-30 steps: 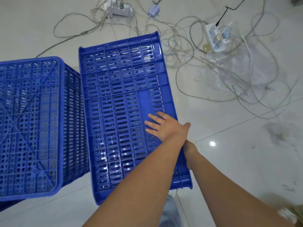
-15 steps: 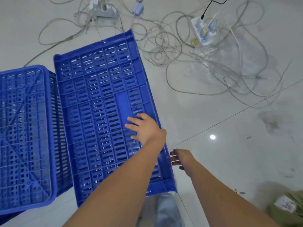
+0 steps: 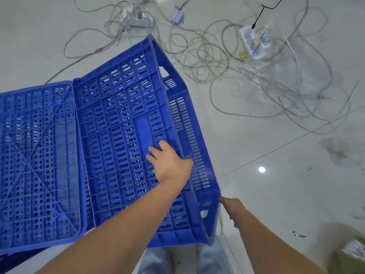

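Note:
A blue slatted plastic crate (image 3: 122, 119) lies upside down and is tilted, with its right side lifted off the floor. My left hand (image 3: 169, 165) presses flat on its upturned base near the right edge, fingers spread. At the crate's near right corner, my right hand (image 3: 231, 206) grips the lower rim, its fingers curled under the edge and partly hidden. A second blue crate (image 3: 37, 159), also upside down, stands directly to the left and touches the first one.
Tangled grey cables (image 3: 217, 56) spread over the tiled floor behind and to the right, among power strips (image 3: 254, 42) and an adapter (image 3: 177, 15). Crumpled clear plastic (image 3: 276, 84) lies by the cables. A greenish bundle (image 3: 349, 256) sits at the bottom right.
My right hand has moved to the crate's near right corner and taken hold of the rim. The crate's right side has risen, showing its slatted side wall. My left hand stays on the base.

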`<state>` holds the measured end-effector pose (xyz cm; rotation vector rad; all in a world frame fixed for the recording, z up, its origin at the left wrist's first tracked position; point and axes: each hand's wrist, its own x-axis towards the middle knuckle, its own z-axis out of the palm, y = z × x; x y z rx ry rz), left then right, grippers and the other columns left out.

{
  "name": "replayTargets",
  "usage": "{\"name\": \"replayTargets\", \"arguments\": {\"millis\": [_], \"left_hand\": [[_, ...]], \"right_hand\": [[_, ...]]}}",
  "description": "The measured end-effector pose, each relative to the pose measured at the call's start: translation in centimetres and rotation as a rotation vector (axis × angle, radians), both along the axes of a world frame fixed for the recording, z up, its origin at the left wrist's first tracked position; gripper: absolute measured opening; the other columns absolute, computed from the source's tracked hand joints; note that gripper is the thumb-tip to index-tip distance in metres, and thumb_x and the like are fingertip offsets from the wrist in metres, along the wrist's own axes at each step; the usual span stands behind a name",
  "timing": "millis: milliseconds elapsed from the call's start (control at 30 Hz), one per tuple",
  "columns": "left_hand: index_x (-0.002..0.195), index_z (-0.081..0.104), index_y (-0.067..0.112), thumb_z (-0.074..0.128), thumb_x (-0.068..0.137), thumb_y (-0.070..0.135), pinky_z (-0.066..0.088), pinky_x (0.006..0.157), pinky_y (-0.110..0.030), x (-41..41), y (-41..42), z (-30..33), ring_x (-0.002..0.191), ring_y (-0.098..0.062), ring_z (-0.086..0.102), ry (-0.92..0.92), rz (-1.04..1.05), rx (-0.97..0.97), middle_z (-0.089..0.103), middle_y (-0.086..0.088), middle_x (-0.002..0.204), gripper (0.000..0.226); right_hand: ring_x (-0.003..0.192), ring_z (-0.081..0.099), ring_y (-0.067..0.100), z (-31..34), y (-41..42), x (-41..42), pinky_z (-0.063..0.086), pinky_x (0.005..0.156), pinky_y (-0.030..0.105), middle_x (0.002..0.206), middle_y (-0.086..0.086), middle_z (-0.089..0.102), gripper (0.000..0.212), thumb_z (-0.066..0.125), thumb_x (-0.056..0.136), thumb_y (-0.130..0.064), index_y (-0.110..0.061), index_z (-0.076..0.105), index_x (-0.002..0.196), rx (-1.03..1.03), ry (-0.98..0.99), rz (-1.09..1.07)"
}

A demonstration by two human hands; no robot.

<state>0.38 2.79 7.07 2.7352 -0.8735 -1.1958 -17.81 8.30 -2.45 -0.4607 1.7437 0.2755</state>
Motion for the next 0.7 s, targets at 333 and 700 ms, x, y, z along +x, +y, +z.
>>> {"name": "replayTargets", "arguments": {"millis": [333,700], "left_hand": [[0.130,0.031,0.018,0.071,0.070,0.030,0.052,0.082,-0.045,1.6,1.0,1.6,0.119,-0.036,0.049,0.064,0.072,-0.172,0.040,-0.012,0.138,0.073],[0.120,0.041,0.015,0.062,0.072,-0.004,0.048,0.061,-0.041,7.2,2.8,0.1,0.064,-0.020,0.051,0.347,0.334,-0.335,0.056,0.003,0.080,0.055]], "right_hand": [[0.101,0.063,0.039,-4.9,1.3,-0.7,0.051,0.095,0.052,0.111,0.019,0.065,0.048,0.064,0.072,-0.028,-0.006,0.061,0.115,0.006,0.020,-0.148],[0.099,0.059,0.034,-0.9,-3.1,-1.4,0.050,0.096,0.048,0.096,0.013,0.061,0.028,0.056,0.087,-0.021,-0.006,0.054,0.111,-0.095,0.135,-0.240]]}}
